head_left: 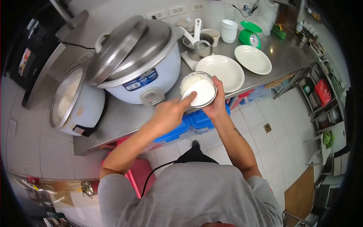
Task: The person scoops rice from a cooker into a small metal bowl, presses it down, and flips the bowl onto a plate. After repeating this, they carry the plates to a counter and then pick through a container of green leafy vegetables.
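My right hand [215, 99] grips a round metal bowl [214, 99] from its right side. White cooked rice [193, 78] shows in the upper left of the bowl. A flat white rice paddle [201, 93] lies over the rest of the rice, its rounded blade inside the rim. My left hand [170, 113] is closed on the paddle's handle end, the index finger stretched onto the blade; the handle itself is hidden. Just beyond the bowl is a white oval plate [230, 72] on the steel counter.
A big rice cooker [136, 90] with a tilted metal lid [117, 53] stands at the left. Beside it is an open rice pot [83, 109]. Further right are a metal pot [196, 53] with utensils, stacked white bowls [229, 32], a green scale [249, 38] and another plate [253, 59].
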The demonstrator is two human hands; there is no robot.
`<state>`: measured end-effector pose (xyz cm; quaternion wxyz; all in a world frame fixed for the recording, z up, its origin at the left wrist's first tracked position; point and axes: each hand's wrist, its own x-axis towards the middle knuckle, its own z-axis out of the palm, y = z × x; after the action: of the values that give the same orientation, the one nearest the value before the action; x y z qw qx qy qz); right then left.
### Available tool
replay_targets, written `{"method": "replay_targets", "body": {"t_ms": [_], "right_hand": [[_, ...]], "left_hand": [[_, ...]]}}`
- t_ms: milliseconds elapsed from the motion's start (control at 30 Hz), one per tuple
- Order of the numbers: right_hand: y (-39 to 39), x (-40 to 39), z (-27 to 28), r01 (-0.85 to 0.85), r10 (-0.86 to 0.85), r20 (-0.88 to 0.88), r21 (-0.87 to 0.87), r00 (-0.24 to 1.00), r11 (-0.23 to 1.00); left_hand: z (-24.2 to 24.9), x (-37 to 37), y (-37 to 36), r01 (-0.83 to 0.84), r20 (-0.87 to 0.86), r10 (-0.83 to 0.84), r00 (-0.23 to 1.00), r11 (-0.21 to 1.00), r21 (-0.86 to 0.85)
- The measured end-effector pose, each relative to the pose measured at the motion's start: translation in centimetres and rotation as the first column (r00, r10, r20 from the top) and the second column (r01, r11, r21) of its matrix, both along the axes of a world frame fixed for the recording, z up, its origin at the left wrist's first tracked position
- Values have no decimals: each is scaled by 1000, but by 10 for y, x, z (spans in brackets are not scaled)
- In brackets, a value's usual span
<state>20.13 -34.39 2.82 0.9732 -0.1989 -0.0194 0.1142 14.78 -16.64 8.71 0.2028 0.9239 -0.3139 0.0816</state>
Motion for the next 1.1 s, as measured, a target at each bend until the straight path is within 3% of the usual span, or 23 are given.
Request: {"method": "replay_targets", "body": {"t_ms": [33,67,167,300,333,433,533,667,767,867,967,1000,1100], "right_hand": [[-11,5,-2,23,-23,-1,-14,1000,1000],[-20,12,-4,45,-45,0,-25,999,999],[-41,32,-10,61,-61,2,-21,998,998],[-60,80,-18,60,-63,-32,-80,998,995],[-65,88,-26,52,-60,-70,-114,996,992],[-75,126,-44,61,-79,-79,-210,994,976],[-75,148,-40,81,-100,-61,-252,993,964],[-79,180,-48,-15,-2,-69,-253,998,967],[-78,193,-51,-64,56,-121,-65,991,996],[-83,205,-46,-75,88,-175,77,981,994],[-86,218,-48,-175,190,-138,114,972,978],[-88,225,-49,-200,208,-135,74,969,977],[-112,235,-58,-315,309,-155,-14,938,949]], "left_hand": [[6,10,-10,36,-11,-36,999,999,-38],[17,15,-18,-23,-148,10,989,996,-89],[18,53,-34,-89,-122,61,991,968,-236],[-16,101,-63,-89,-267,54,962,988,-123],[-32,115,-66,0,-99,-21,995,979,-202],[-39,155,-64,-15,-238,-51,970,963,-268],[-9,161,-78,-111,-218,99,971,993,-45],[-32,180,-90,-217,-162,233,959,970,107],[-40,200,-78,-95,-42,86,995,955,-282],[-19,184,-91,-507,-487,337,806,816,-276],[-77,175,-123,-375,-39,392,919,841,-389],[-74,172,-137,-500,-132,482,866,838,-220],[-82,173,-170,-611,-186,586,789,780,-134]]}}
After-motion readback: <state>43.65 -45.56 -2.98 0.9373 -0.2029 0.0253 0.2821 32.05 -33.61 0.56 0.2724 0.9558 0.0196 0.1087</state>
